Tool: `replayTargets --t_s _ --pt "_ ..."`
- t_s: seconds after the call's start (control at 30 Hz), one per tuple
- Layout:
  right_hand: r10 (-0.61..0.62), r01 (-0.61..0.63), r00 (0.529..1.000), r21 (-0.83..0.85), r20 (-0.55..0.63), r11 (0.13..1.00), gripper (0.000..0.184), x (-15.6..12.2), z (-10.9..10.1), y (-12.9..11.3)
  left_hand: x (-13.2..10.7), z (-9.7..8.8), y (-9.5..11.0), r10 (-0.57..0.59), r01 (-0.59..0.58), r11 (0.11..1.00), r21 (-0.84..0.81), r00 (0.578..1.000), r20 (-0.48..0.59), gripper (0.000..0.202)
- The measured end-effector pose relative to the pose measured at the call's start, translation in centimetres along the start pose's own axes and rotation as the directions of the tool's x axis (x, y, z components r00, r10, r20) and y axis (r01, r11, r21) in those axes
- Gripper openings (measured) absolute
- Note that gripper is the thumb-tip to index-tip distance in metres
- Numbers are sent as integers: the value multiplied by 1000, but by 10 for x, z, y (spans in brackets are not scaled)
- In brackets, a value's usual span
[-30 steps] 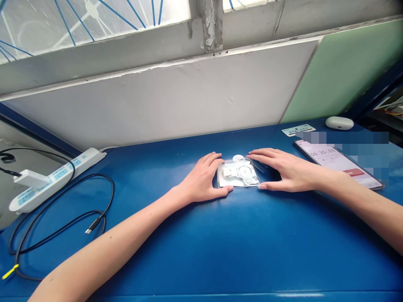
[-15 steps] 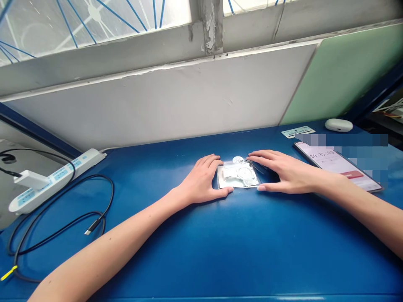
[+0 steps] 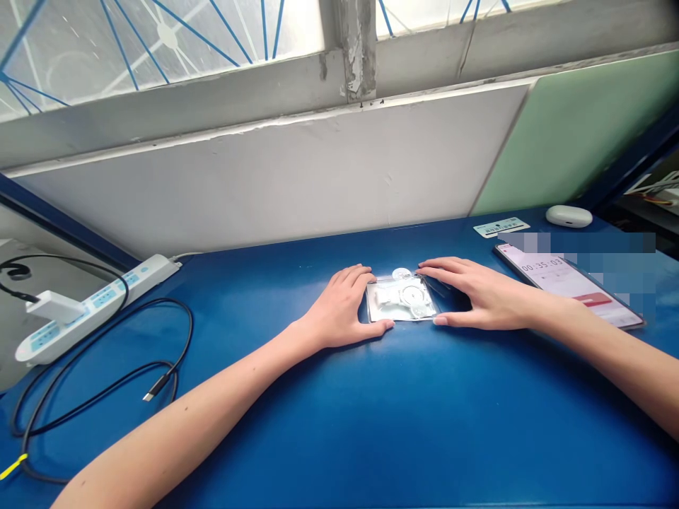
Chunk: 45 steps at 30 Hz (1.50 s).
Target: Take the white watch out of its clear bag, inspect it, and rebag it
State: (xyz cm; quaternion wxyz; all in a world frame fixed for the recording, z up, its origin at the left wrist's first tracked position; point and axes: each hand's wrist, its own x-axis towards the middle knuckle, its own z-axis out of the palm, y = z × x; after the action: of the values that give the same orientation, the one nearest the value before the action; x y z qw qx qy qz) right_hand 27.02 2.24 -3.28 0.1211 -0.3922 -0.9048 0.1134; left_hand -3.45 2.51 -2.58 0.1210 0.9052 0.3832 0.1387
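Observation:
A small clear plastic packet [image 3: 390, 311] with white parts inside, one of them ring-shaped, lies flat on the blue table [image 3: 339, 417]. A round white disc [image 3: 402, 273] shows at its upper edge. My left hand [image 3: 344, 304] rests at the packet's left side, fingers stretched out and thumb along the lower edge. At the right side, my right hand [image 3: 472, 290] is spread, with fingertips near the upper corner and the thumb at the lower corner. Something dark lies under the right fingers; I cannot make out what.
A phone [image 3: 573, 283] showing a timer lies right of my right hand, with a card [image 3: 501, 227] and a white earbud case [image 3: 569, 216] behind it. On the left are a white power strip [image 3: 132, 283], a plugged-in charger [image 3: 56, 309] and a looped black cable [image 3: 185, 332].
The whole view has shifted slightly downward in the picture. Both hands and the packet keep their places relative to each other.

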Motion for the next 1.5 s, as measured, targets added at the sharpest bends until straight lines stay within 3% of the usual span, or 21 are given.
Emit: replayTargets --t_s 0.23,0.47,1.03,1.37,1.5 --pt "17 -16 1000 35 -19 999 80 0 -1 -1 0 2 -1 -10 10 1000 7 1000 -22 76" --pt "10 -10 1000 77 -3 997 90 -1 -2 5 0 0 0 -30 30 1000 -4 1000 5 79" --pt "37 -38 999 70 4 997 87 2 -2 4 0 1 -2 -2 2 1000 -8 1000 4 84" --pt "20 -18 1000 88 -14 996 95 -1 -3 5 0 1 -2 44 -45 999 -27 998 -36 67" --pt "-54 63 994 96 -92 993 70 1 0 -4 0 3 -4 60 -64 997 -53 995 -76 57"
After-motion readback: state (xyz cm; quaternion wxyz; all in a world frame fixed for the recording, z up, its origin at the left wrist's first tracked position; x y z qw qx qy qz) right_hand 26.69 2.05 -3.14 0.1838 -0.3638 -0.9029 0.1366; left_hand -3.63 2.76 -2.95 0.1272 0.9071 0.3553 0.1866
